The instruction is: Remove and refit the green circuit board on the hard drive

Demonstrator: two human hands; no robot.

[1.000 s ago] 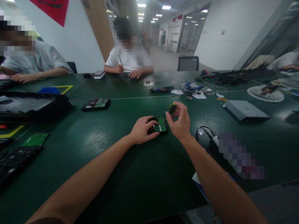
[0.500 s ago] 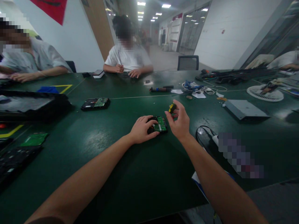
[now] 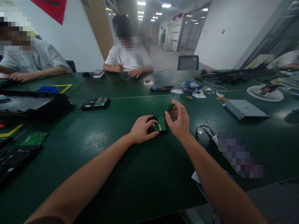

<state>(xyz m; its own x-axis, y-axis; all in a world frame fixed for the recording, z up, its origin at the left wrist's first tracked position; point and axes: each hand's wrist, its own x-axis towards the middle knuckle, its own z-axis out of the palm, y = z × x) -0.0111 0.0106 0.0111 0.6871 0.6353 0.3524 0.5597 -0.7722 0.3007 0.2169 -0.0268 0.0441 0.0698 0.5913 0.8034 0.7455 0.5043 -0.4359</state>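
Note:
A hard drive [image 3: 161, 125] lies on the green table with its green circuit board facing up. My left hand [image 3: 143, 130] is closed over its left side, fingers along the far edge and thumb along the near edge, covering that part. Just right of the drive, my right hand [image 3: 179, 121] holds a screwdriver by its black and yellow handle [image 3: 171, 107] between thumb and fingers. I cannot make out its shaft or tip.
Another hard drive [image 3: 95, 103] sits to the left, near a large black casing [image 3: 32, 105]. On the right are a grey metal box [image 3: 246, 109], a looped black cable [image 3: 201, 127] and a round white grille [image 3: 265, 93]. A co-worker [image 3: 127, 59] sits across the table [image 3: 112, 189].
The screwdriver handle has turned between my right fingers, so less of its yellow shows. My left hand and the hard drive stay in place.

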